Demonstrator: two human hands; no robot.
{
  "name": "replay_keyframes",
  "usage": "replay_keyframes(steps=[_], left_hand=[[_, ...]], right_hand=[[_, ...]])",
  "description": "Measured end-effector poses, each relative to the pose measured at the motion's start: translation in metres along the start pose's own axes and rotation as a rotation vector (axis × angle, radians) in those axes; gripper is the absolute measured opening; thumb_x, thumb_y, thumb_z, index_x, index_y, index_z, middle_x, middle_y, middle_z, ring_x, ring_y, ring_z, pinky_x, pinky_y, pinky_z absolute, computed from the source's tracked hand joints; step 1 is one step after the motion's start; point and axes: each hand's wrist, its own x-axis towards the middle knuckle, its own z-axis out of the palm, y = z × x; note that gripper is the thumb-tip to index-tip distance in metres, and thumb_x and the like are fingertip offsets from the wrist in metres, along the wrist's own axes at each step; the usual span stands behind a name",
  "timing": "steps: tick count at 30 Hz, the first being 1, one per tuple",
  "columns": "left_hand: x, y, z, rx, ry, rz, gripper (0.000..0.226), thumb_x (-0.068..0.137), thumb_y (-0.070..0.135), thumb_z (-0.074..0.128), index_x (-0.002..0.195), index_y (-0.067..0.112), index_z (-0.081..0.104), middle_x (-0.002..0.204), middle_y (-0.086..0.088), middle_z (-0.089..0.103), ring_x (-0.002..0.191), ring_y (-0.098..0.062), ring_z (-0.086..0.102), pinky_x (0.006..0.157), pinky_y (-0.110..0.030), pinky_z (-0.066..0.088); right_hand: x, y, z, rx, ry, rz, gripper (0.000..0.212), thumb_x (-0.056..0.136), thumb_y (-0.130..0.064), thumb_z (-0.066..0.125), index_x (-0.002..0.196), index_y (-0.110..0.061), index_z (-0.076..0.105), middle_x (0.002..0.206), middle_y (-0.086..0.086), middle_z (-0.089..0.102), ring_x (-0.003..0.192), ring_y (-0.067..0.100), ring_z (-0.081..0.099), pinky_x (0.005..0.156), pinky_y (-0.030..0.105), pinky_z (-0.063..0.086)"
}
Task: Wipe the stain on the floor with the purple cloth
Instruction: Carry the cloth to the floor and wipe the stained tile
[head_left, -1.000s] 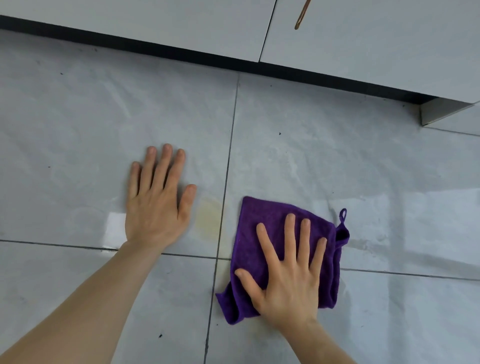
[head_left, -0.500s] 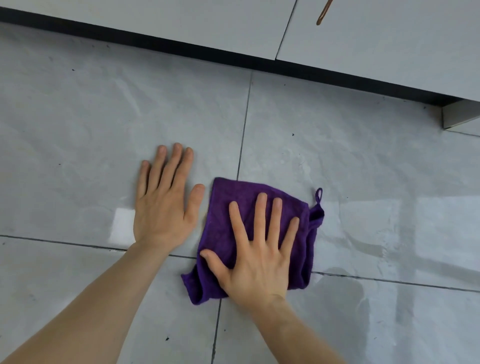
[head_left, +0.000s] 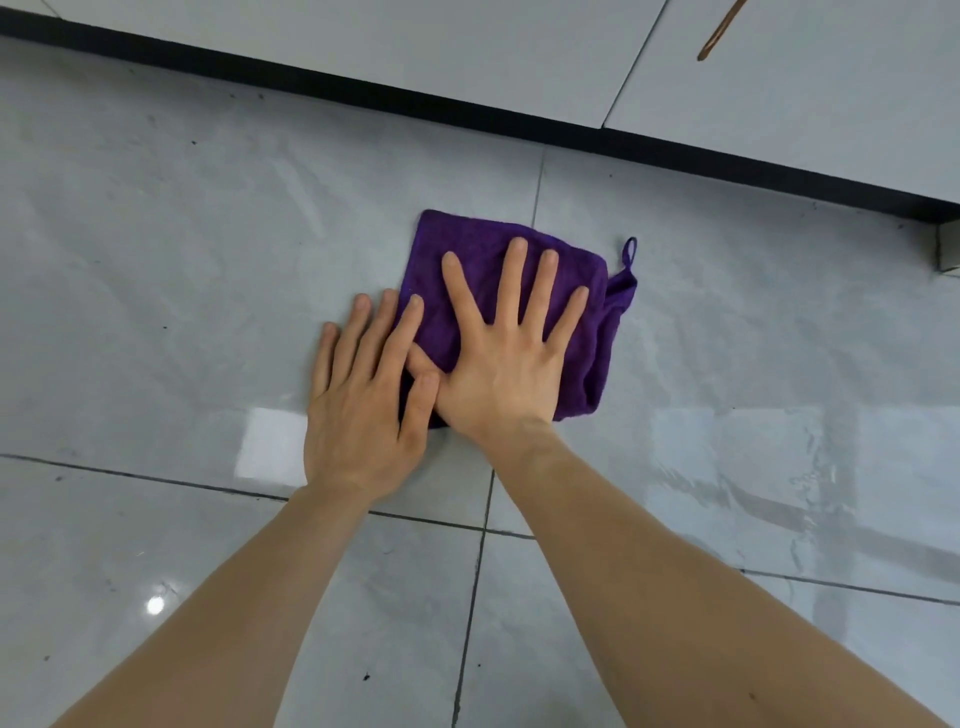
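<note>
The purple cloth lies flat on the grey tiled floor, its hanging loop at the far right corner. My right hand presses down on it, palm flat and fingers spread. My left hand lies flat on the floor right beside it. Its forefinger rests over the cloth's left edge and its thumb touches my right thumb. No stain shows on the floor; the spot under the cloth and hands is hidden.
A black plinth runs along the far side under white cabinet doors with a brown handle. Dark grout lines cross near my wrists. A pale corner piece stands at the right edge.
My right hand slid the cloth left and away from me, over the yellowish mark near the grout line. It now reaches my left hand, which stayed flat on the floor.
</note>
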Motion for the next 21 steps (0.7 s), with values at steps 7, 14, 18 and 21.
replay_keyframes(steps=[7, 14, 18, 21], left_hand=[[-0.002, 0.001, -0.005, -0.055, -0.037, 0.032, 0.068, 0.098, 0.055, 0.024, 0.16, 0.03, 0.015, 0.17, -0.001, 0.013, 0.158, -0.016, 0.0, 0.127, -0.048, 0.002], [-0.018, 0.006, -0.001, 0.15, -0.032, 0.034, 0.075, 0.095, 0.065, 0.028, 0.16, 0.028, 0.019, 0.17, -0.009, 0.014, 0.158, -0.028, 0.003, 0.126, -0.053, 0.002], [-0.04, 0.018, 0.005, 0.223, -0.049, 0.079, 0.077, 0.094, 0.065, 0.032, 0.159, 0.026, 0.023, 0.169, -0.011, 0.016, 0.157, -0.031, 0.007, 0.125, -0.056, 0.006], [-0.058, 0.029, 0.011, 0.253, -0.054, 0.102, 0.078, 0.092, 0.066, 0.034, 0.159, 0.026, 0.024, 0.169, -0.011, 0.017, 0.157, -0.031, 0.009, 0.125, -0.056, 0.009]], right_hand=[[-0.055, 0.008, -0.002, 0.046, -0.048, -0.043, 0.086, 0.085, -0.081, 0.036, 0.159, -0.042, 0.012, 0.17, 0.019, -0.005, 0.154, 0.045, -0.014, 0.117, 0.073, -0.001], [-0.135, 0.03, -0.004, 0.061, -0.143, -0.072, 0.095, 0.079, -0.091, 0.035, 0.158, -0.045, 0.008, 0.17, 0.017, -0.004, 0.154, 0.045, -0.013, 0.116, 0.074, -0.001], [-0.172, 0.05, -0.003, 0.066, -0.169, -0.039, 0.095, 0.077, -0.092, 0.036, 0.157, -0.047, 0.011, 0.17, 0.016, -0.003, 0.155, 0.045, -0.009, 0.116, 0.075, 0.003], [-0.197, 0.069, -0.003, 0.061, -0.165, 0.003, 0.095, 0.077, -0.093, 0.036, 0.157, -0.048, 0.013, 0.17, 0.016, 0.001, 0.155, 0.046, -0.004, 0.116, 0.075, 0.007]])
